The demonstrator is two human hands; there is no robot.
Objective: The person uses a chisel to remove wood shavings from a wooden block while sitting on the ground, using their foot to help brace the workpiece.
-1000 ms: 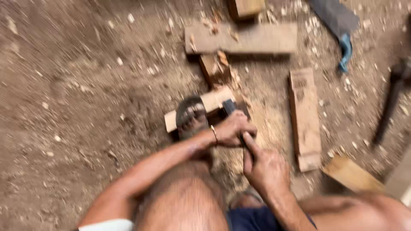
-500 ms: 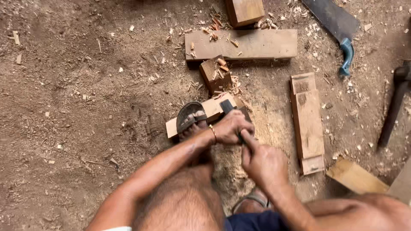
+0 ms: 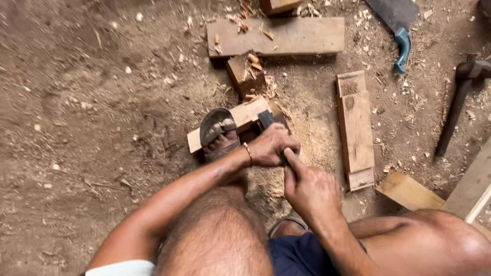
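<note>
A long plank lies across the top on the dirt floor; a notched board at right; a blue-handled saw; perhaps a hammer.

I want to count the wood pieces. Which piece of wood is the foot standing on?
The pale plank under the sandalled foot, right by both hands. The other wood pieces, like the long board and the notched plank, lie apart with nothing on them.
</note>
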